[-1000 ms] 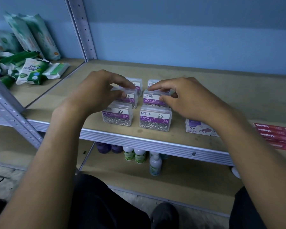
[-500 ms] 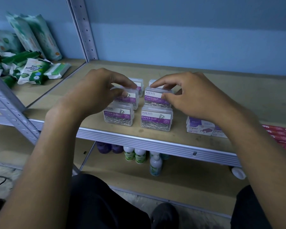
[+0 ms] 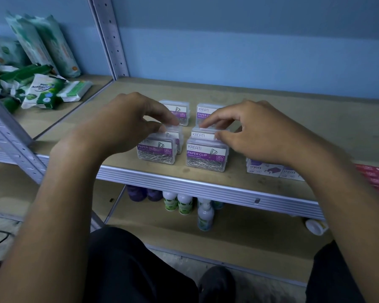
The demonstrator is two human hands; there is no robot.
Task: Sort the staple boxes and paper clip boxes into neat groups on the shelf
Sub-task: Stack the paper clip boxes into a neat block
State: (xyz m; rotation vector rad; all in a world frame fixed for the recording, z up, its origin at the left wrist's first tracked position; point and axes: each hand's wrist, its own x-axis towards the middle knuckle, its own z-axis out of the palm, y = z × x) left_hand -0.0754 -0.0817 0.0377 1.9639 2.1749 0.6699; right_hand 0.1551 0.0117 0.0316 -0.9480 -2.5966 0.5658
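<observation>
Clear plastic paper clip boxes (image 3: 206,153), six visible, stand in two columns of three on the wooden shelf (image 3: 293,127), purple labels facing the front edge. Long axis of each box runs left-right, parallel to the shelf edge.

Left hand (image 3: 127,123): over the left column, thumb and fingers pinching the middle left box (image 3: 175,134) at its top. Contact looks light; firmness of grip cannot be told. Right hand (image 3: 256,132): over the right column, thumb and forefinger closed on the top of the middle right box (image 3: 202,133), remaining fingers loosely curled.

Key relation: each hand sits directly above its own column, so the middle row lies under the fingertips and just behind the front row. Front right box nearly touches the one behind it; the front left box likewise overlaps its neighbour in view. Rear row stands apart, with a gap ahead of it.

Staple boxes (image 3: 269,169), white card with purple print, lie at the front edge to the right, partly hidden under the right forearm. Right hand is nearer them.

Judgement: clip group nearly squared; staples not yet grouped.
</observation>
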